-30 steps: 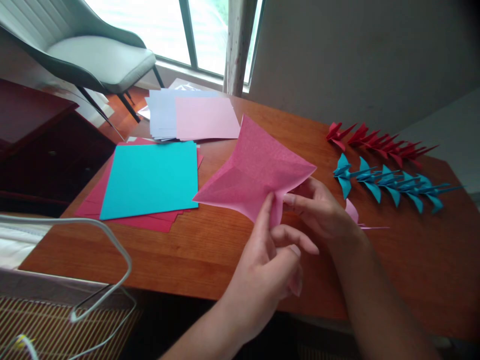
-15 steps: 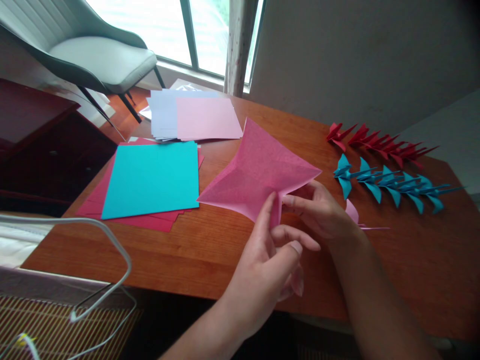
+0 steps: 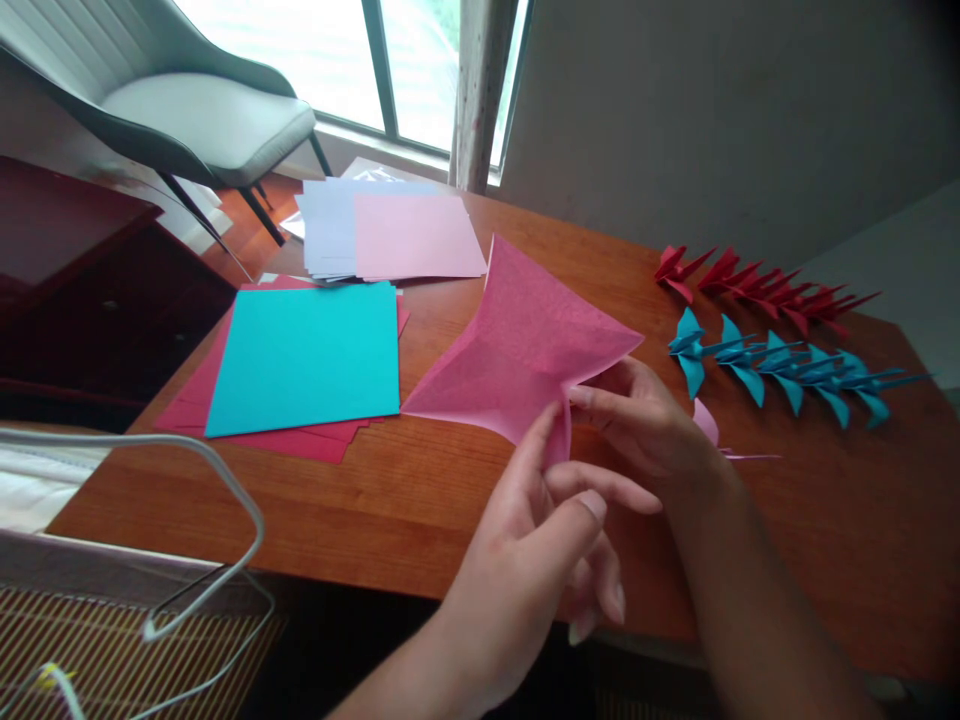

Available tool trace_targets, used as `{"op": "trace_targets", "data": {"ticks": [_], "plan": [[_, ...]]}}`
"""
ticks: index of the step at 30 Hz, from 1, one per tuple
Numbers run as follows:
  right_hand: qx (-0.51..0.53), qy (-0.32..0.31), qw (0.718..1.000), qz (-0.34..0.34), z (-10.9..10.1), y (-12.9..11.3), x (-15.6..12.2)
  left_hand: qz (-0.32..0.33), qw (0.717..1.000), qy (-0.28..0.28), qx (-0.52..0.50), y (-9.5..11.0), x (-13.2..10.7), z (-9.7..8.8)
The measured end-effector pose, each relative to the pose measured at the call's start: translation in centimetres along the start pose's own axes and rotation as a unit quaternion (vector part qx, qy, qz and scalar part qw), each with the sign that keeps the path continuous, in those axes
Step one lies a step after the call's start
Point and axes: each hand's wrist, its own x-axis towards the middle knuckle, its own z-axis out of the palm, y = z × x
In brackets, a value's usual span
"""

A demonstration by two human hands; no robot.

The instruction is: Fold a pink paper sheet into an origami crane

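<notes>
A square of pink origami paper (image 3: 517, 330), creased and opened into a four-pointed shape, is held above the wooden table. My right hand (image 3: 645, 420) pinches its near right edge, thumb in front and fingers partly hidden behind the sheet. At the lower corner, the index fingertip of my left hand (image 3: 547, 540) touches a folded strip of the paper. The other left fingers are spread apart and hold nothing. Just beyond my right wrist lies a light pink folded piece (image 3: 705, 422), partly covered by that hand.
Turquoise paper (image 3: 304, 360) lies over red sheets (image 3: 184, 405) on the left. Pale pink paper (image 3: 416, 235) and bluish-white sheets (image 3: 326, 235) lie behind. Rows of red cranes (image 3: 772, 288) and blue cranes (image 3: 780, 365) stand right. A white cable (image 3: 225, 470) loops by the near left edge.
My left index finger has slid slightly down and right along the paper's lower fold, and its other fingers have spread more. The paper's left point has shifted a little right and down.
</notes>
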Motion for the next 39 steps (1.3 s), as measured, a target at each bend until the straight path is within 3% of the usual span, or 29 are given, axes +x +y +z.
{"op": "trace_targets", "data": {"ticks": [2,6,8,9,11,13,16,19,26,39], "plan": [[0.002,-0.001,1.000,-0.006,-0.1,0.0,0.0,0.022,0.999,0.013,0.047,0.1,-1.3,-0.1],[-0.002,0.000,1.000,-0.008,-0.1,0.1,0.1,0.104,0.968,0.105,0.202,1.1,-3.7,-1.5],[0.000,0.002,1.000,-0.010,-0.1,0.1,0.1,0.170,0.948,0.165,0.210,2.0,-3.8,-3.1],[0.005,0.002,1.000,-0.012,-0.1,0.1,0.1,0.198,0.933,0.236,0.186,2.5,-3.5,-4.0],[0.015,-0.003,1.000,-0.014,0.0,0.0,0.1,0.240,0.915,0.288,0.148,3.4,-2.6,-5.7],[0.023,-0.006,1.000,-0.013,0.0,0.0,0.1,0.268,0.910,0.280,0.149,4.3,-1.7,-6.9],[0.032,-0.002,0.999,-0.008,0.1,0.1,0.2,0.213,0.928,0.225,0.207,5.2,-0.8,-7.6],[0.045,0.008,0.999,0.000,0.1,0.2,0.3,0.195,0.926,0.188,0.263,5.7,-0.4,-7.3],[0.063,-0.002,0.998,0.017,0.4,0.3,0.5,0.277,0.908,0.120,0.292,5.5,1.4,-6.9],[0.026,-0.031,0.999,0.026,0.4,0.8,0.5,0.260,0.908,0.151,0.293,5.0,1.8,-6.4]]}}
